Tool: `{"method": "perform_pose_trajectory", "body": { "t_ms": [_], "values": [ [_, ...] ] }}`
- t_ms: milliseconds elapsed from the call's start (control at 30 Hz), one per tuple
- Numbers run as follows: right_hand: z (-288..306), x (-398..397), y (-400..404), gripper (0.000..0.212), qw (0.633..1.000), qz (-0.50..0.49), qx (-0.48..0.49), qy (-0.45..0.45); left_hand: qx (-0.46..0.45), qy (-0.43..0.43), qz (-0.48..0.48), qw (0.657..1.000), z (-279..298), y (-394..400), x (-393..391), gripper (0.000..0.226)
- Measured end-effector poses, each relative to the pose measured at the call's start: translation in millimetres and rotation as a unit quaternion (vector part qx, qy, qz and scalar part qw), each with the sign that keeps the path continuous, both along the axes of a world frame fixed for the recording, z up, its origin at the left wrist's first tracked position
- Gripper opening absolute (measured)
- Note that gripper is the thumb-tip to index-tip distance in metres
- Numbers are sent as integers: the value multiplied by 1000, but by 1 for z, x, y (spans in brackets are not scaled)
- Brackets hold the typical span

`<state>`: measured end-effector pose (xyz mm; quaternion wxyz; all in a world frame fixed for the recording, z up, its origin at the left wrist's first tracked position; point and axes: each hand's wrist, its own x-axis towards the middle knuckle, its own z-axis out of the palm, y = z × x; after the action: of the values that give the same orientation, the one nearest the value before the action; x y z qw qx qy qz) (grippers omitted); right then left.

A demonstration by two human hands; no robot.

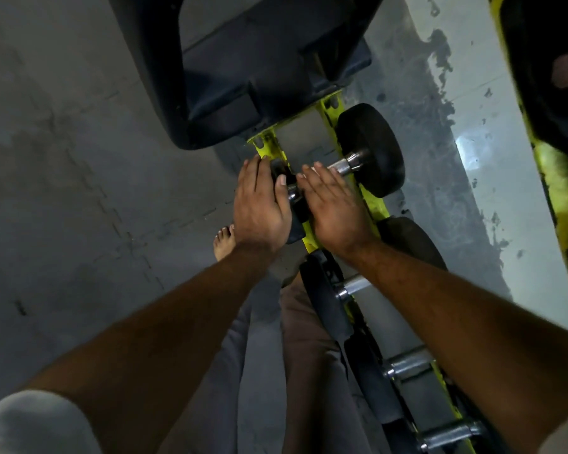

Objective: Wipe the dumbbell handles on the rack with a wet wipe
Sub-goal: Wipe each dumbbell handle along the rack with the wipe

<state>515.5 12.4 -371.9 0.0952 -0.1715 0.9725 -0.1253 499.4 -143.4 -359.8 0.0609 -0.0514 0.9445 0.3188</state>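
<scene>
While both forearms reach in from the bottom edge, nearer dumbbells [407, 365] sit along the yellow rack [377, 208] — chrome handles showing. Left hand [259, 204] lies flat, fingers straight, over the near black head [295, 224] of the far dumbbell [369, 149] at the rack's near rail. Right hand [332, 204] rests fingers-extended on its chrome handle [345, 165] — wipe possibly under the palm, can't tell. Far head stands by the rack's far rail. Beyond, a dark bin [259, 60] on grey floor [63, 158].

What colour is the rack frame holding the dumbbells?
Bright yellow-green rack frame, clearest in the head view.
</scene>
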Motion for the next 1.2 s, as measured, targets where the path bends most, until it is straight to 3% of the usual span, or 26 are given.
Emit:
{"method": "perform_pose_trajectory", "body": {
  "t_ms": [133,333,500,667,800,967,1033,1133,1200],
  "values": [
    [-6,-6,9,52,1000,26,6,11,9,21,9,1000,-5,1,1,51],
    [-12,-6,2,48,999,-42,-1,34,9,45,9,999,-9,2,1,49],
    [-26,-6,1,49,995,92,-18,32,9,59,13,998,-13,2,1,46],
    [-21,0,10,51,997,-51,6,59,3,56,-4,998,-12,1,1,48],
    [-24,5,4,55,998,56,13,41,-13,47,-10,999,-11,-1,-2,50],
    [-18,9,16,57,994,-91,38,49,-26,43,-15,999,-11,-1,-1,52],
    [-21,22,-10,56,998,-53,27,36,-38,40,-20,998,-10,-1,-2,53],
    [-26,14,10,56,995,21,70,63,-37,46,-24,998,-11,-1,-2,53],
    [-22,7,24,59,992,-62,90,64,-34,49,-26,998,-11,-1,-1,52]
  ]
}}
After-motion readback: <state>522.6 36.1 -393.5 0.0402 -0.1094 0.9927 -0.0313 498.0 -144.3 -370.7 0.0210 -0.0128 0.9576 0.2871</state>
